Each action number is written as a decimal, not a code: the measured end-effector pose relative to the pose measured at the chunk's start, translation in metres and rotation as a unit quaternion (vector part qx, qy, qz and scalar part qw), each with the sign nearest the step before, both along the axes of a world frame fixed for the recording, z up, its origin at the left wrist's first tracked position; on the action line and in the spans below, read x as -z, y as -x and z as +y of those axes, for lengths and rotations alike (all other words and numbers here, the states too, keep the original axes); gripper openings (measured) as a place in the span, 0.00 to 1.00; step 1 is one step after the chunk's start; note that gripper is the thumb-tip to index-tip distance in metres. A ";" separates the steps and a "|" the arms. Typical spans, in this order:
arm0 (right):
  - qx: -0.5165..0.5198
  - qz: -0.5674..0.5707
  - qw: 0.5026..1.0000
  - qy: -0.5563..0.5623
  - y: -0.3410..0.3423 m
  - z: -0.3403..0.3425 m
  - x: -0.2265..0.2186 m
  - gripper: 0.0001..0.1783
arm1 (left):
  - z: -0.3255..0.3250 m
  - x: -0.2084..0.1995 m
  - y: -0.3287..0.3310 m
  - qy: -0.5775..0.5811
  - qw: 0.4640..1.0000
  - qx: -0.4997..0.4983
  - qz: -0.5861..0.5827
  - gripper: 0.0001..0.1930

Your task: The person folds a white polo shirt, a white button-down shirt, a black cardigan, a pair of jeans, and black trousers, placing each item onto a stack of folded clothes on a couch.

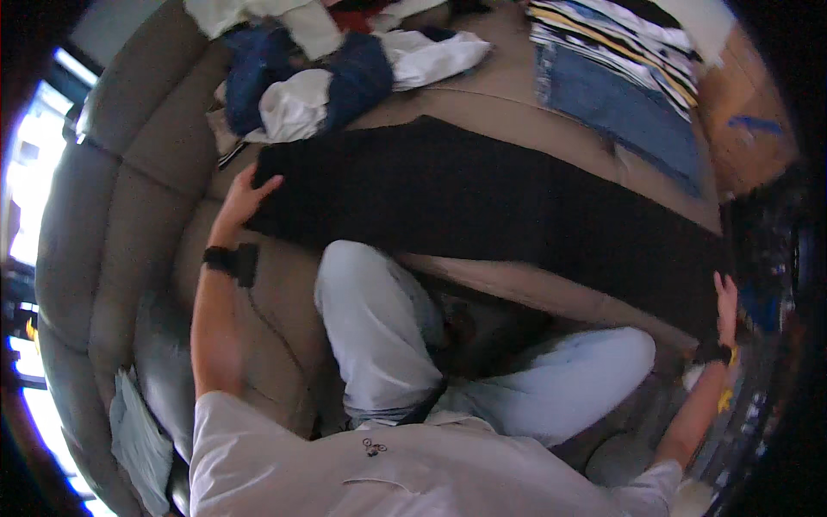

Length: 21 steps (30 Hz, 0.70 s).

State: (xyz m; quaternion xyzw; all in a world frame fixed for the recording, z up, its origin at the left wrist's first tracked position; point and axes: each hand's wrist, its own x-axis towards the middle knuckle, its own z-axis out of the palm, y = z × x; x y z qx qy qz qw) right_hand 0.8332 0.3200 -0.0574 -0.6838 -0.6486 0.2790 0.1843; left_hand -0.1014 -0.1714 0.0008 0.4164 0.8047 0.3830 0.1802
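Observation:
Long black trousers [413,189], folded lengthwise, lie stretched across the brown sofa seat in front of my knees. At their left end, my left hand [244,196] rests against the edge, its thumb on the cloth and apart from the fingers. My right hand [726,308] is at the far right end, fingers stretched out along the edge of the cloth. Both hands look open. Each wrist has a dark band, and a small dark box hangs by the left one.
A loose heap of clothes [327,86], blue and white, lies at the back left of the sofa [129,172]. Back right stands a stack of folded clothes [616,47] with folded blue jeans [620,112] beside it. A cardboard box [745,121] is farther right. Grey cloth [138,439] lies lower left.

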 end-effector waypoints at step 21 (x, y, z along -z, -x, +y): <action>-0.417 0.484 0.768 -0.041 0.350 -0.192 -0.155 0.23 | 0.197 -0.249 -0.305 -0.169 0.953 0.201 0.153 0.20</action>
